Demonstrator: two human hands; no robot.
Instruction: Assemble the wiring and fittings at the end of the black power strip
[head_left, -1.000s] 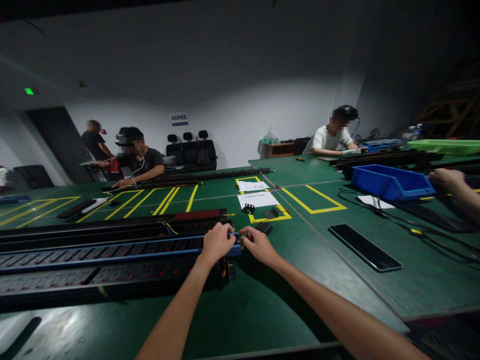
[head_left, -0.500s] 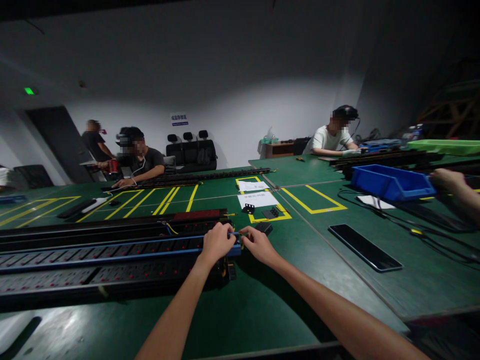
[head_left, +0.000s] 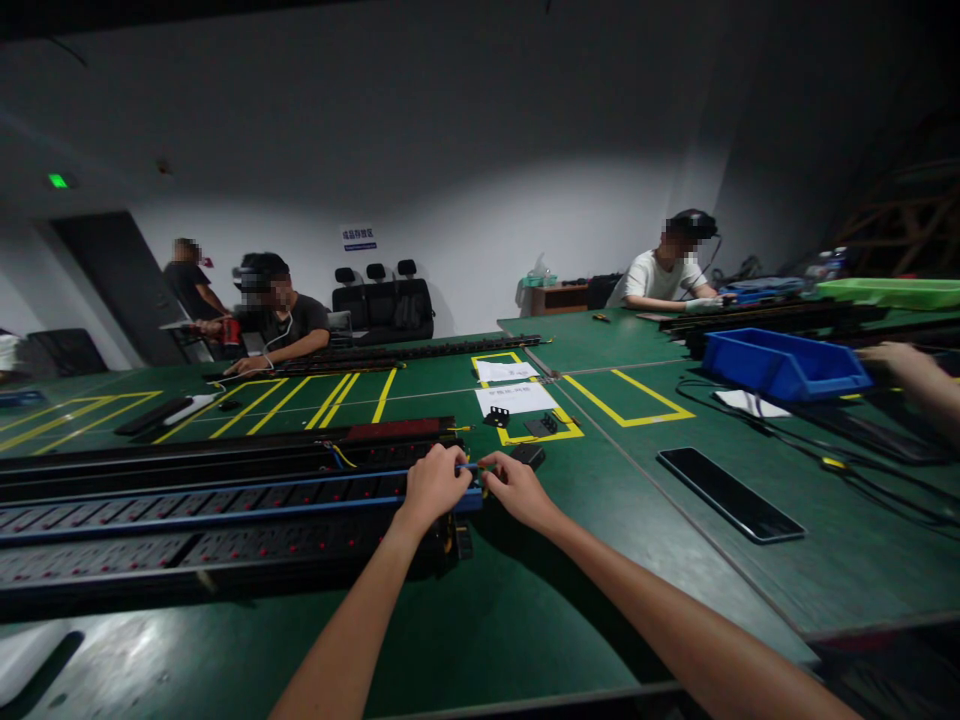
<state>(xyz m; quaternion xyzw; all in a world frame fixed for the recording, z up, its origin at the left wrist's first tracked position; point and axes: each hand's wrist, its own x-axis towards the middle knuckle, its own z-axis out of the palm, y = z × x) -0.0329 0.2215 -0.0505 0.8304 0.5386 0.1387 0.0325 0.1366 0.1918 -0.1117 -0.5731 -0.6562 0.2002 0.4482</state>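
Observation:
Long black power strips with rows of sockets and small red marks lie across the left of the bench. One power strip (head_left: 292, 505) has blue edges. Around its right end, my left hand (head_left: 436, 488) is closed, fingers curled over the blue upper edge. My right hand (head_left: 517, 487) is just past that end, thumb and index finger pinched together at the tip of the blue edge. What the pinch holds is too small to make out. Behind the hands sits a small black part (head_left: 529, 457).
A phone (head_left: 727, 493) lies to the right, near black cables (head_left: 832, 465) and a blue bin (head_left: 784, 365). Paper sheets (head_left: 514, 400) and black brackets (head_left: 544, 427) lie ahead. Co-workers sit across the bench; another person's hand (head_left: 904, 362) reaches in at right.
My two hands and the power strip stay almost exactly where they were. The other person's hand at the right edge has shifted slightly.

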